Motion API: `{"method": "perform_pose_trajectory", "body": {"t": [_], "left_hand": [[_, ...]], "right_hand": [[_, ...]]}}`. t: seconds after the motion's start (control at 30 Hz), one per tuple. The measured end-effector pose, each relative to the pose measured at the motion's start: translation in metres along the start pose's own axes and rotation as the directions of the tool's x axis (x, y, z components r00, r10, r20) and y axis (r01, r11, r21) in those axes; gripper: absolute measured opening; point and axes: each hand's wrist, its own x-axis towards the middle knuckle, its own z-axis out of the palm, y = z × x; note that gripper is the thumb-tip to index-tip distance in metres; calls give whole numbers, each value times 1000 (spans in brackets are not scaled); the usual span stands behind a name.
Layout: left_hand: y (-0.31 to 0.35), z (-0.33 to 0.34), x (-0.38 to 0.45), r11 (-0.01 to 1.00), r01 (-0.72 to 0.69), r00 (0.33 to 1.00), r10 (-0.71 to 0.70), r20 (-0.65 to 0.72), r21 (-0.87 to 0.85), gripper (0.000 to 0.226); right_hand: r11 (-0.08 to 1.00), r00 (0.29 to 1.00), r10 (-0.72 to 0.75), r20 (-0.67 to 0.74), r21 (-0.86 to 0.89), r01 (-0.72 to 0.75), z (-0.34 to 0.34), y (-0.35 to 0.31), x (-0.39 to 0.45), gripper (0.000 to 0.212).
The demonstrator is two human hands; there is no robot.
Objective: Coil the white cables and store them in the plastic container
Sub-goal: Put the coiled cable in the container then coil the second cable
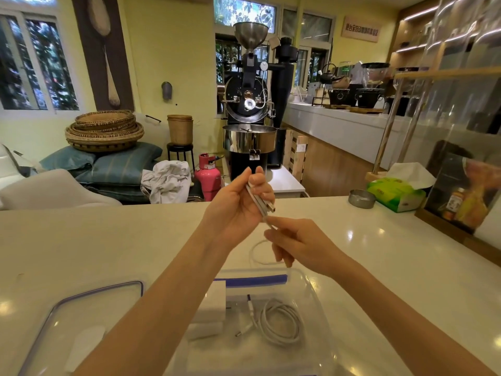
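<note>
A: Surface first?

B: Counter [108, 240], pale, glossy, lamp glare in spots. Behind it a black roaster [248, 104] with a steel funnel on top and a round steel tray below.

A: Next in size.

B: Container [311, 289], clear plastic, rounded corners, blue strip along its far wall. It sits on the counter at the near edge. Lid [89, 318], clear with a dark blue rim, lies flat just left of it.

A: Contents?

B: One coiled cable [282, 324], white, smooth, wound in a loose ring, plug ends pointing left. White blocks [214, 302], rectangular, lie beside it inside the container.

A: Hands?

B: Left hand [238, 204], raised over the counter beyond the container, fingers curled round a folded bundle of the second cable [260, 202], white, flat strands side by side, a connector end sticking out lower right. Right hand [301, 245], just below it, thumb and forefinger pinching the same cable's strand where it leaves the bundle. A slack loop hangs beneath, near the counter.

A: Small items, writing?

B: Tissue pack [395, 194], green soft plastic, white tissue sticking up; print unreadable. Ashtray [362, 198], round, metal, beside it. Wall sign [359, 29], pale characters, too blurred to read.
</note>
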Motion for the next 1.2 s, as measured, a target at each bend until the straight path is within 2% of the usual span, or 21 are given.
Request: {"method": "perform_pose_trajectory", "body": {"t": [0.1, 0.23, 0.3, 0.37, 0.43, 0.53, 0.63, 0.7, 0.73, 0.77, 0.83, 0.93, 1.03, 1.13, 1.2], "left_hand": [[2, -5, 10, 998, -55, 996, 54, -77, -16, 37], [1, -14, 17, 990, -117, 982, 127, -143, 77, 37], [3, -19, 19, 975, -132, 975, 161, -156, 178, 36], [1, -22, 19, 923, -129, 966, 200, -164, 363, 36], [-2, -22, 16, 792, -133, 955, 263, -136, 596, 35], [-8, -17, 10, 465, -156, 948, 319, -1, 871, 34], [-12, -14, 6, 255, -103, 964, 263, 33, 962, 35], [-16, -14, 3, 55, -55, 985, 167, 45, 997, 40], [-17, -14, 1, -6, -51, 994, 101, 51, 999, 43], [-18, -14, 0, -15, -45, 998, 37, 45, 999, 45], [-19, -14, -3, 44, -5, 998, -66, 8, 999, 47], [-18, -17, -5, 175, 61, 987, -157, -33, 983, 51], [-17, -20, -8, 333, 187, 950, -300, -84, 924, 64], [-14, -19, -12, 520, 286, 875, -484, 2, 805, 68], [-12, -17, -15, 630, 317, 840, -534, 99, 709, 65]], "right_hand": [[993, 997, 44, 66, -115, -36, 6, 1, -1, 18], [983, 994, 66, 87, -175, -50, 4, -4, -4, 16], [974, 995, 52, 82, -223, -33, 1, -10, -6, 17], [947, 998, 7, 61, -321, 13, -5, -14, -6, 20], [890, 997, -44, 56, -450, 64, -11, -18, -6, 23], [828, 992, -119, 35, -548, 119, -18, -27, -7, 24], [794, 981, -193, 26, -583, 172, -27, -35, -8, 21], [781, 975, -213, 65, -588, 210, -33, -39, -6, 18], [789, 973, -212, 89, -572, 224, -35, -40, -6, 15], [804, 971, -211, 110, -545, 237, -38, -41, -5, 14], [827, 970, -207, 130, -505, 245, -42, -41, -4, 13], [895, 981, -164, 103, -402, 192, -49, -38, -1, 13], [958, 990, -129, 59, -252, 140, -58, -36, 2, 12], [987, 993, -114, 36, -111, 118, -65, -35, 5, 8], [995, 996, -93, -4, -24, 92, -68, -31, 6, 8]]}}
